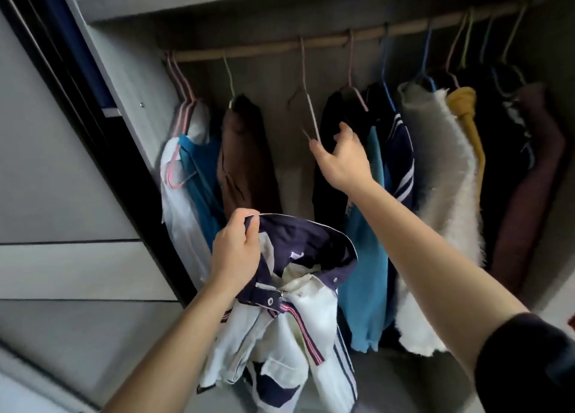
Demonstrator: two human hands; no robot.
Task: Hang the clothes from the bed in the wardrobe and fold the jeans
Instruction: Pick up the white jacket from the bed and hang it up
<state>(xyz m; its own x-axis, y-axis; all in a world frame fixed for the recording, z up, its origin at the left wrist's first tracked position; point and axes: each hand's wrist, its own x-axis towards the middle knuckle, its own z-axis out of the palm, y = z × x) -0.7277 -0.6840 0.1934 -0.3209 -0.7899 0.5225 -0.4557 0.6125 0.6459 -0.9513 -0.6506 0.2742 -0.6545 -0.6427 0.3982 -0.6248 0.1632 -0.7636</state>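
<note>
A white jacket with a navy collar and red-navy stripes (298,316) hangs from my left hand (236,250), which grips the collar's left edge low in front of the wardrobe. My right hand (342,160) is raised higher, fingers spread and touching the lower end of an empty pink hanger (306,82). That hanger hangs on the wooden rail (264,49), in a gap between a brown garment (245,160) and a black garment (329,151). The jeans and the bed are out of view.
Several garments hang along the rail: a white and teal one (186,176) at the left, a teal top (367,257), a navy striped jacket (401,160), a white fluffy coat (441,201), a mustard piece (463,107), dark and maroon clothes (529,176). A shelf (186,4) runs above; the wardrobe's side panel (130,107) stands left.
</note>
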